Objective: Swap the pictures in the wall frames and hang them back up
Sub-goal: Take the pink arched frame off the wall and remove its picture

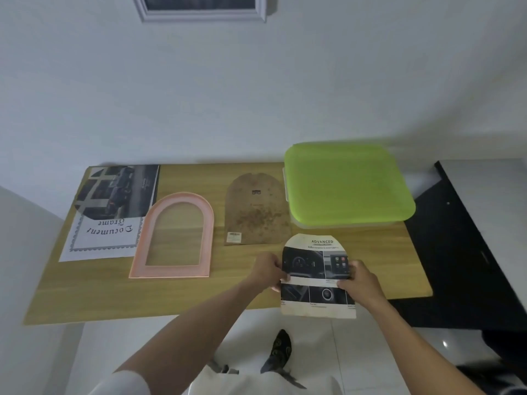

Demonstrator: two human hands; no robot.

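Above table [199,292], picture [316,280] between hands [313,276]

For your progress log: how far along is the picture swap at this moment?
Done: the pink arched frame lies emptied on the table, its brown backing board beside it. In hand: left hand and right hand grip the arch-cut printed picture. Left: fitting it, closing the back, hanging.
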